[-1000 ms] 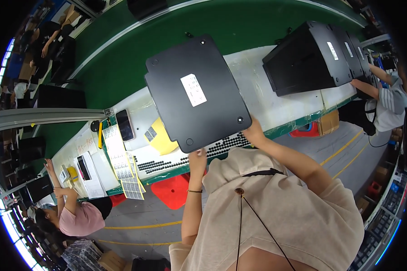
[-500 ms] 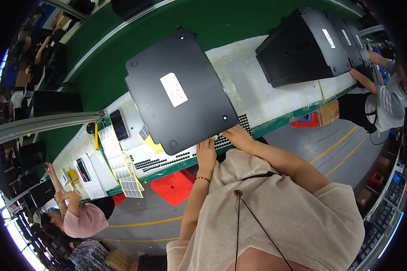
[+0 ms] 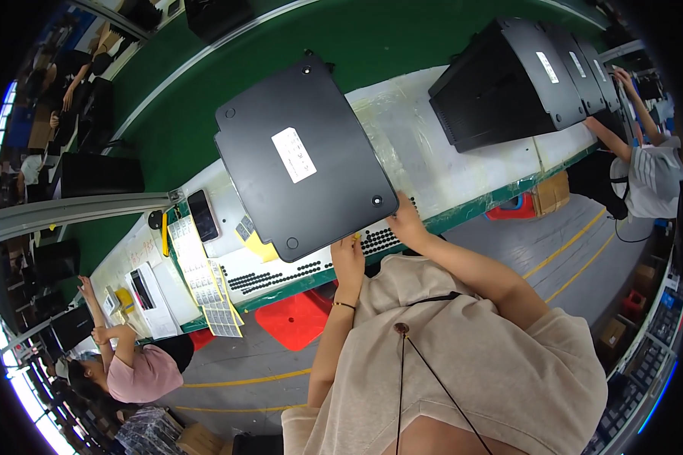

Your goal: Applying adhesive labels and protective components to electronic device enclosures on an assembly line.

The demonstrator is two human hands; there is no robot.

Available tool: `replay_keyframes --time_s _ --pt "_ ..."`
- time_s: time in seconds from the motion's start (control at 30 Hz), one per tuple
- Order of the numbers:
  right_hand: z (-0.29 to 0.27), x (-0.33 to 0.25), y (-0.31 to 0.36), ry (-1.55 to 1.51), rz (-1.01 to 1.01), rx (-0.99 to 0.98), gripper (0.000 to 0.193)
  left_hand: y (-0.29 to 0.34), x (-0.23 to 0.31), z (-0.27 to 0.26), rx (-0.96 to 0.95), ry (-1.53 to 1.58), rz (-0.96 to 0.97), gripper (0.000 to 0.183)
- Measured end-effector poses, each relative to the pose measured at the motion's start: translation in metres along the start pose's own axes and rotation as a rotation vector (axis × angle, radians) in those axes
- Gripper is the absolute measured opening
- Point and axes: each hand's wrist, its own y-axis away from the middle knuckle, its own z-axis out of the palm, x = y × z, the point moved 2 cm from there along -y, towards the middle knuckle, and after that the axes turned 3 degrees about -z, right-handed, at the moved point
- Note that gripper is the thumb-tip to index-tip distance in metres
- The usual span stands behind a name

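Observation:
A large black casing (image 3: 254, 171) lies flat on the bench, a white label (image 3: 294, 155) at its middle and a round spot near each corner. Two corners show bright metal centres; the other two look dark and flat. At its front edge my left hand (image 3: 347, 262) is closed, a small yellow bit at its fingertips; what it holds is unclear. Against the front right corner is my right hand (image 3: 408, 226), fingers bent together and partly hidden by the casing. Rows of small black round pads (image 3: 379, 240) lie on the bench between and beside my hands.
More black casings (image 3: 501, 87) stand at the right, where a co-worker's arm (image 3: 609, 138) reaches in. Left of my casing are a phone (image 3: 203, 215), label sheets (image 3: 193, 258) and a yellow piece (image 3: 259, 248). A red stool (image 3: 290, 318) is below the bench; another person (image 3: 140, 371) sits left.
My right hand has moved up from the rows of pads to the casing's front right corner. My left hand stays at the front edge. The view has shifted slightly.

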Motion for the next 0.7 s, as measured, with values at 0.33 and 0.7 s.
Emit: replay_keyframes --time_s 0.33,0.7 --pt "-0.140 -0.181 -0.098 -0.217 -0.507 0.062 0.017 -0.005 0.009 -0.041 -0.029 0.221 -0.241 0.014" --pt "-0.140 -0.199 -0.106 -0.034 -0.501 -0.145 0.020 -0.006 0.021 -0.067 0.033 0.248 -0.217 0.018"
